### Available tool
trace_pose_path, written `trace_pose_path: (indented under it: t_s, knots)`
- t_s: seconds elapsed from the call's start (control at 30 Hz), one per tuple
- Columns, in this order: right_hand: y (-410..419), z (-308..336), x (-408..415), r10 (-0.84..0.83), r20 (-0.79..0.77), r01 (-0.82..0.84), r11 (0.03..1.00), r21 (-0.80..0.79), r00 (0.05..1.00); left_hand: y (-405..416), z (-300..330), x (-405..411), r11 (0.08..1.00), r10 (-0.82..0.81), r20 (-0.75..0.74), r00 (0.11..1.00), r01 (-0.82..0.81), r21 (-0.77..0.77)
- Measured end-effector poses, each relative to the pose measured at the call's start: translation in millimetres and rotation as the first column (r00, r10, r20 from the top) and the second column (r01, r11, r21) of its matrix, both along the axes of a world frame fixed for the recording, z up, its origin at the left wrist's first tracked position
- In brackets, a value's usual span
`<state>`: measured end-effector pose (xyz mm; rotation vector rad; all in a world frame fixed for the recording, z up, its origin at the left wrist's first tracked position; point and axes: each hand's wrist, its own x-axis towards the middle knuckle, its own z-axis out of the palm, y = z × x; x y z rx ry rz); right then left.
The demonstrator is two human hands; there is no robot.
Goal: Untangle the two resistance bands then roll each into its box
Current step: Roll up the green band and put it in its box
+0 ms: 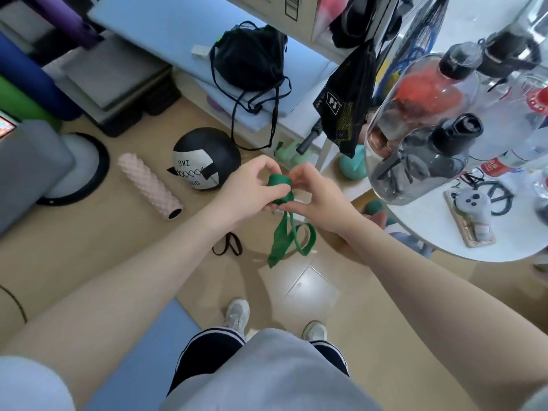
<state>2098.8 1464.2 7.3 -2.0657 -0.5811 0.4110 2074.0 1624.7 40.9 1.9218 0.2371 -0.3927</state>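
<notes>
A green resistance band [280, 186] is partly wound into a small roll held between both hands at chest height. My left hand [249, 185] grips the roll from the left, fingers curled over its top. My right hand [314, 197] pinches the roll from the right. The band's loose tail [283, 241] hangs down below the hands in a twisted loop. A black band [227, 244] lies in a loop on the wooden floor just left of the tail. No boxes are visible.
A white round table [444, 232] with bottles and a phone stands at the right. On the floor are a 2 kg medicine ball [204, 158], a pink foam roller [149, 185], a black drawstring bag [252, 57] and a blue mat [166, 336].
</notes>
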Motion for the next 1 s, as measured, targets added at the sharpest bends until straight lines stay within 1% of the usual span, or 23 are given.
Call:
trace_pose_path:
  t_s: [0.13, 0.23, 0.3, 0.43, 0.5, 0.53, 0.63, 0.67, 0.77, 0.87, 0.93, 1.0]
  knots:
    - [9, 2, 1, 0.019, -0.001, -0.019, 0.999, 0.042, 1.000, 9, 1, 1, 1.000, -0.020, -0.002, 1.000, 0.020, 0.019]
    - [17, 3, -5, 0.031, -0.015, -0.030, 0.998, 0.055, 0.999, 15, -7, -3, 0.998, 0.001, 0.002, 1.000, -0.001, 0.068]
    - [23, 3, -8, 0.025, -0.003, -0.024, 0.998, 0.057, 1.000, 17, -9, -6, 0.997, 0.043, 0.010, 0.999, -0.044, 0.071]
    - [35, 4, -9, 0.053, 0.084, -0.054, 0.999, 0.007, 0.995, 22, -10, -15, 0.986, 0.137, -0.016, 0.990, -0.138, -0.094]
    - [37, 3, -10, 0.072, 0.087, -0.074, 0.997, 0.019, 0.994, 30, -13, -22, 0.981, 0.117, -0.022, 0.993, -0.118, -0.154]
    - [37, 2, -11, 0.063, 0.049, -0.066, 0.996, 0.060, 0.997, 35, -14, -26, 0.979, 0.080, -0.032, 0.996, -0.084, -0.186]
    - [34, 0, -15, 0.012, -0.178, 0.028, 0.975, 0.220, 0.984, 47, -17, -38, 0.952, -0.034, -0.040, 0.999, 0.021, -0.304]
    - [34, 0, -16, 0.011, -0.252, 0.057, 0.964, 0.259, 0.968, 49, -17, -40, 0.950, -0.047, -0.023, 0.999, 0.038, -0.310]
    - [37, 3, -20, 0.042, -0.419, 0.137, 0.911, 0.388, 0.907, 52, -19, -38, 0.971, -0.009, 0.056, 0.998, 0.022, -0.240]
    - [39, 10, -18, 0.044, -0.450, 0.188, 0.869, 0.457, 0.892, 55, -17, -31, 0.971, 0.057, 0.113, 0.992, -0.029, -0.236]
    - [40, 16, -17, 0.041, -0.458, 0.218, 0.840, 0.496, 0.888, 56, -14, -28, 0.962, 0.072, 0.158, 0.985, -0.027, -0.271]
    - [41, 22, -16, 0.056, -0.454, 0.212, 0.828, 0.519, 0.889, 55, -10, -26, 0.955, 0.079, 0.206, 0.975, -0.015, -0.295]
